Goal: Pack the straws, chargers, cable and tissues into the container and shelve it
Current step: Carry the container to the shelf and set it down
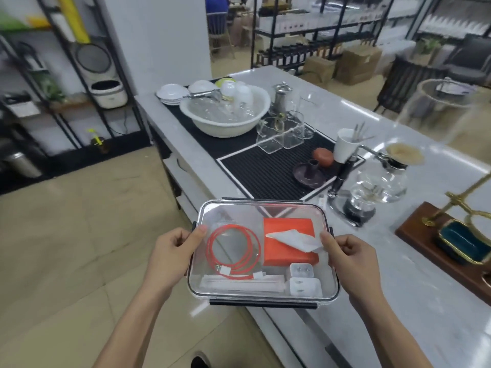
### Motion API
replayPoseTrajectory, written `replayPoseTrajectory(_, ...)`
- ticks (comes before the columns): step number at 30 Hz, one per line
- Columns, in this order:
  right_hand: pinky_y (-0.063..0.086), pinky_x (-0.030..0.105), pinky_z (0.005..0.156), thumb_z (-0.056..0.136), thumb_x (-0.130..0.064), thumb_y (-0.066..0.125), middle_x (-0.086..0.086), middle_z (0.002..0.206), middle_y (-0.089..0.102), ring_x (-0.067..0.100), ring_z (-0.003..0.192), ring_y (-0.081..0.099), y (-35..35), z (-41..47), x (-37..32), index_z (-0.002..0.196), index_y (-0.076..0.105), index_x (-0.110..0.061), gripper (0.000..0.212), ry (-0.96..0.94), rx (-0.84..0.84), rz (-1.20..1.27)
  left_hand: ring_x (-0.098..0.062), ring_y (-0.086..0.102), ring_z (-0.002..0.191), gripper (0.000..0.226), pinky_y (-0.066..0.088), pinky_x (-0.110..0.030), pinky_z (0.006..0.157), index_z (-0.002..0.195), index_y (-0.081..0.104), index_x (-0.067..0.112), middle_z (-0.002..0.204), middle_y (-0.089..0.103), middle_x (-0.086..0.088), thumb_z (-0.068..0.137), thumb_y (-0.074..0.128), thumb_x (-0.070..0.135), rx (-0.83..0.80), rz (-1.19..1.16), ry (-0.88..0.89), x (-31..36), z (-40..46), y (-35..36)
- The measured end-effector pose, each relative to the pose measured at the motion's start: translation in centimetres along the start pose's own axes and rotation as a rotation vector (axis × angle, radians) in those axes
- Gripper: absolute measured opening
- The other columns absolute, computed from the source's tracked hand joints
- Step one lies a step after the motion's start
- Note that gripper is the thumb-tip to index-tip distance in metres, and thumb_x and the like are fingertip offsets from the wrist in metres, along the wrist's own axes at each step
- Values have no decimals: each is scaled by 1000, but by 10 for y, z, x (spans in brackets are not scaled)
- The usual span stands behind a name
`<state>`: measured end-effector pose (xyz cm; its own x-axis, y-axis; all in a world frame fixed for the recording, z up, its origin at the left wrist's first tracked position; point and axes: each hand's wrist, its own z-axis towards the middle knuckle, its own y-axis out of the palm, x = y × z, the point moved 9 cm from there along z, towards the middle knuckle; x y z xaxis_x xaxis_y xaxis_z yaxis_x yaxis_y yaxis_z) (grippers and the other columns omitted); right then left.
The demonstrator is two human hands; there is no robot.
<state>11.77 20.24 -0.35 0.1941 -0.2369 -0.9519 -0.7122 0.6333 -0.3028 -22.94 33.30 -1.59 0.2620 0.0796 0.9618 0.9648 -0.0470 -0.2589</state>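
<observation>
- The clear container (263,251), lid on, is held in the air over the near edge of the table (398,274), partly over the floor.
- Inside it lie the red cable (233,251) coiled at left, the orange tissues (289,240) box at right, two white chargers (303,280) at the near right corner, and the wrapped straws (241,282) along the near wall.
- The left hand (175,253) grips the left rim, fingers curled under and thumb on the lid; the right hand (350,258) clamps the right rim likewise.
- Packing looks finished; shelving is what remains, likely on the black rack (79,83) at left.
- Beyond sit a basin (225,112) of dishes and a siphon brewer (377,181).
</observation>
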Motion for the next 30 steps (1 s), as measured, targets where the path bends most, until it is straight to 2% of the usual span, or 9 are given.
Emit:
replayPoseTrajectory(5,40,28,53,84,-33,74,3,55,56,10,50,47,93,9,-37,66,61,-1,39,-71,-109,3,-12,34,48,52,27,-25,49,51,40,18,50,38,5,83,72,46,128,-24,-45,-16,29,-79)
replayPoseTrajectory(10,42,30,53,84,-32,74,5,55,58,11,52,50,185,9,-77,64,61,-2,38,-126,-221,53,-14,34,52,52,28,-28,53,53,41,17,52,37,4,80,73,47,268,-71,-61,-27,55,-158)
replayPoseTrajectory(13,43,25,50,85,-29,73,-3,50,58,6,46,51,239,3,-98,64,62,-5,33,-111,-296,110,-13,36,52,50,30,-29,55,56,43,15,50,39,7,81,74,45,366,-96,-71,-34,66,-206)
replayPoseTrajectory(15,45,27,51,84,-31,74,0,53,60,9,50,53,272,1,-108,67,63,-3,35,-114,-339,119,-13,36,51,51,31,-30,56,54,42,16,49,39,8,80,75,46,421,-120,-93,-42,72,-234)
replayPoseTrajectory(18,44,19,48,85,-30,74,4,57,60,11,52,52,313,-1,-126,70,63,1,36,-148,-394,101,-16,34,52,57,30,-30,56,50,37,20,48,36,8,77,76,50,493,-135,-98,-50,78,-269)
replayPoseTrajectory(22,40,12,46,88,-19,69,-3,53,58,6,48,50,373,-5,-148,67,60,-4,28,-158,-495,104,-13,30,48,61,26,-29,54,44,32,20,46,32,9,78,77,44,616,-154,-118,-55,88,-311)
replayPoseTrajectory(27,44,28,60,88,-17,68,2,62,62,13,58,54,446,12,-169,72,67,-5,20,-147,-576,117,-14,30,49,61,26,-27,54,46,32,17,45,31,6,81,76,41,707,-181,-112,-57,122,-346)
replayPoseTrajectory(30,36,31,63,87,-9,62,12,69,52,17,63,45,486,31,-177,77,60,8,20,-134,-605,148,-9,29,42,61,25,-26,49,47,30,16,40,31,10,83,74,36,724,-193,-126,-57,150,-359)
